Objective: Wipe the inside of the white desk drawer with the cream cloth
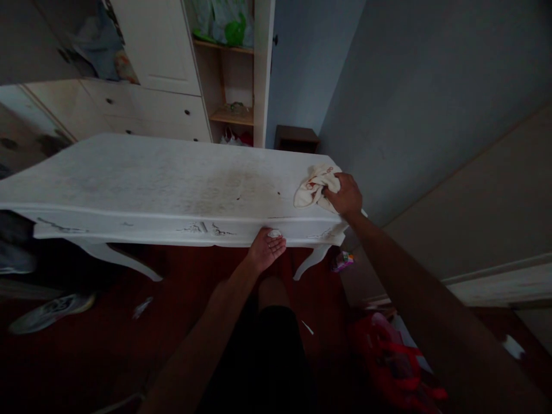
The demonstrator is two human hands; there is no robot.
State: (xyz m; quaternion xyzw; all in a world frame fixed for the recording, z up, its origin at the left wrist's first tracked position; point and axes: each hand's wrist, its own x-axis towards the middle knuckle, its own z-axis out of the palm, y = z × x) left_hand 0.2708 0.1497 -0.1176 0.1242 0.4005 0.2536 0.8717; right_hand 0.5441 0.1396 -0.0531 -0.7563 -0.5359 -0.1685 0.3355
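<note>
A white dressing table (pixel 142 167) with a curved front and carved trim stands before me, its top marked by dark smudges. On the top's right end, my right hand (pixel 347 195) grips a crumpled cream cloth (pixel 317 187) with reddish-brown print, pressed against the surface. My left hand (pixel 267 250) is at the drawer front, its thumb and curled fingers around a white drawer knob (pixel 275 233). A ring shows on one finger. The cloth hides the surface beneath it.
Behind the table stands a white wardrobe (pixel 159 46) with an open door (pixel 262 75) and shelves. A grey wall (pixel 414 103) is close on the right. On the dark red floor lie a shoe (pixel 52 313), a red bag (pixel 397 362) and a small colourful package (pixel 344 260).
</note>
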